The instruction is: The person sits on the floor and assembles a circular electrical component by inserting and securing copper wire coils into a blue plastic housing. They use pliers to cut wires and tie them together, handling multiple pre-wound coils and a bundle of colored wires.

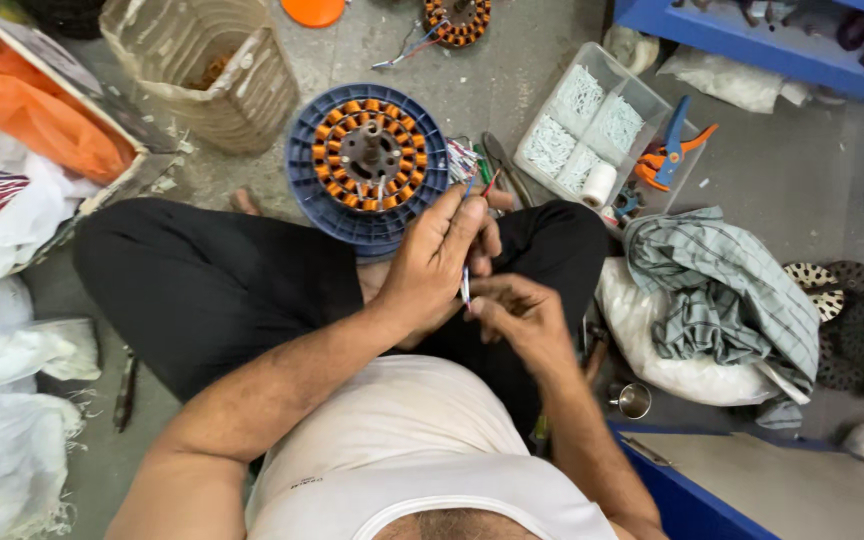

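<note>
Left hand (437, 262) pinches thin blue-and-silver wire sleeve (465, 285) upright over lap, steadying it. Right hand (522, 318) closes fingertips on its lower end, just beside left. Round blue plastic disc with orange copper-wound stator (367, 160) lies on floor just beyond knees, within reach. Clear compartment box of white pieces (592, 120) right of stator.

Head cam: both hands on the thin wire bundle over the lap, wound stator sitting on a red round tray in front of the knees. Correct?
Not quite. In the head view the round tray under the wound stator is blue, not red. The rest holds: the left hand and right hand both hold the thin wire bundle over the lap, and the stator sits in front of the knees.
</note>
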